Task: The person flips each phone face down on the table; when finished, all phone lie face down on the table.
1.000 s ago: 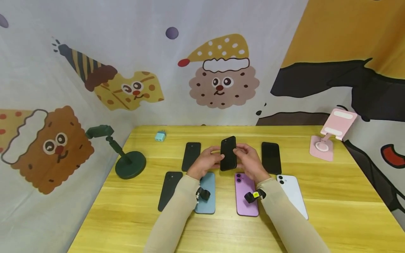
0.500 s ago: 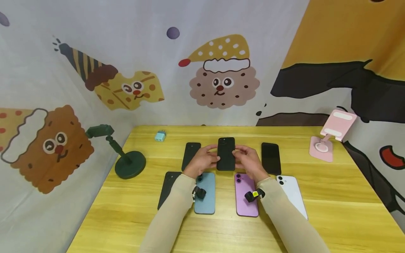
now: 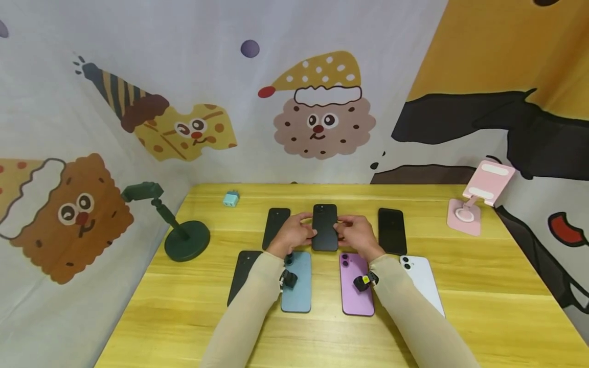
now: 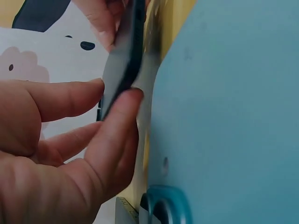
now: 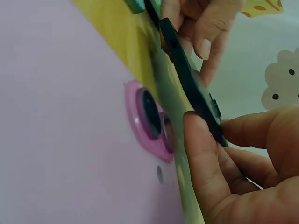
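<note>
A dark smartphone [image 3: 324, 228], back up with its camera block at the far end, is held between both hands at the middle of the table. My left hand [image 3: 293, 233] pinches its left edge; the left wrist view shows thumb and fingers [image 4: 70, 100] gripping a corner. On the opposite edge, my right hand [image 3: 358, 233] pinches with thumb and fingers, seen close in the right wrist view. The phone is tilted in both wrist views, close over the wood. A light blue phone [image 3: 296, 300] lies below my left wrist, a lilac phone [image 3: 358, 302] below my right.
Two dark phones [image 3: 272, 223] lie at left, one partly under my left sleeve. A black phone [image 3: 392, 231] and a white phone [image 3: 424, 281] lie at right. A green stand [image 3: 187, 244], a light blue plug adapter [image 3: 231, 199] and a pink stand [image 3: 463, 222] stand farther out.
The held phone has gone from tilted and turned to nearly straight, and moved slightly toward me and lower. Both hands have stayed on its edges.
</note>
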A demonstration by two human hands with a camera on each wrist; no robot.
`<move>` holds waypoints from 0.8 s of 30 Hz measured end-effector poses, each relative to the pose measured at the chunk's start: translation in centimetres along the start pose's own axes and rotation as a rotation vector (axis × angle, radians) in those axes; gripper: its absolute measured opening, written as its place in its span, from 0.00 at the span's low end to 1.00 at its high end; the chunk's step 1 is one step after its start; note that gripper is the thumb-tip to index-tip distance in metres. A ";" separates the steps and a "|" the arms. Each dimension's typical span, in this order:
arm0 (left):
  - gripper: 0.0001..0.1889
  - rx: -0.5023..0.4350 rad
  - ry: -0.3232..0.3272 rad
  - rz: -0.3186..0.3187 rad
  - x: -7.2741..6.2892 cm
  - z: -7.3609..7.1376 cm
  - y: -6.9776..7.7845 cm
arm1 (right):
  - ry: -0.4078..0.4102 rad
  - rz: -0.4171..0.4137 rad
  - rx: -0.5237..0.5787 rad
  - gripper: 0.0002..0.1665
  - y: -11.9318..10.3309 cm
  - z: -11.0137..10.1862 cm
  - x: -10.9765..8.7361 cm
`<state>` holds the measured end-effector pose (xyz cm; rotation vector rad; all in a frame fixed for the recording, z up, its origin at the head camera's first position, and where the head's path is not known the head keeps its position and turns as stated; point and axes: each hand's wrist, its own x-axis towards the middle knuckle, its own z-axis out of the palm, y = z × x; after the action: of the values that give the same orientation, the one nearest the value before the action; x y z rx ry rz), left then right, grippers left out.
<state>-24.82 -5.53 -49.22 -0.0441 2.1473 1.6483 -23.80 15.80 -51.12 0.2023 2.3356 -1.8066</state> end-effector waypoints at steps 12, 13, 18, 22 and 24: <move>0.26 0.079 -0.021 0.011 -0.4 -0.1 -0.1 | 0.008 -0.042 -0.198 0.28 -0.1 0.5 0.0; 0.26 0.077 -0.022 0.008 -0.4 -0.1 -0.1 | 0.009 -0.045 -0.209 0.28 -0.1 0.5 0.0; 0.26 0.051 -0.013 -0.001 -0.4 -0.3 0.1 | 0.008 -0.054 -0.243 0.25 -0.5 0.6 -0.1; 0.28 0.049 -0.006 -0.011 -0.3 -0.3 0.1 | 0.009 -0.047 -0.247 0.24 -0.7 0.5 -0.3; 0.28 0.049 -0.004 -0.014 -0.3 -0.3 0.0 | 0.011 -0.044 -0.244 0.23 -0.7 0.5 -0.4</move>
<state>-24.67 -5.83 -49.02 -0.0410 2.1792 1.5859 -23.54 15.17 -50.45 0.1276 2.5586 -1.5218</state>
